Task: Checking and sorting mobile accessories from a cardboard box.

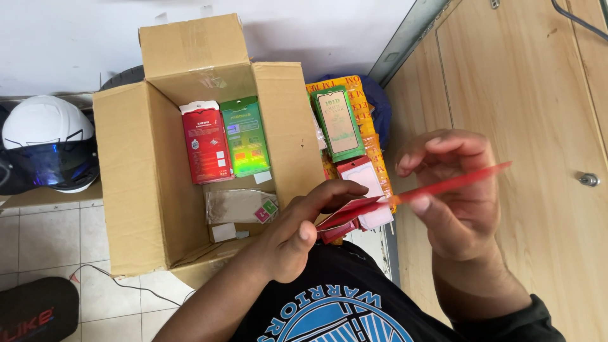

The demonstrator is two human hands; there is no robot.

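Item: flat red packet point(443, 185), held edge-on between both hands at 3 o'clock of the cardboard box point(126, 183).
Left hand point(297, 231): closed, pinching the packet's near end.
Right hand point(456, 190): fingers and thumb clamped on its far part.
Already in the box: red pack point(206, 142), green pack point(245, 136), clear sleeve point(237, 206).
Outside, at 3 o'clock: stack of packs point(348, 126), seemingly unsorted.
Also: white helmet point(44, 142) at 9 o'clock.
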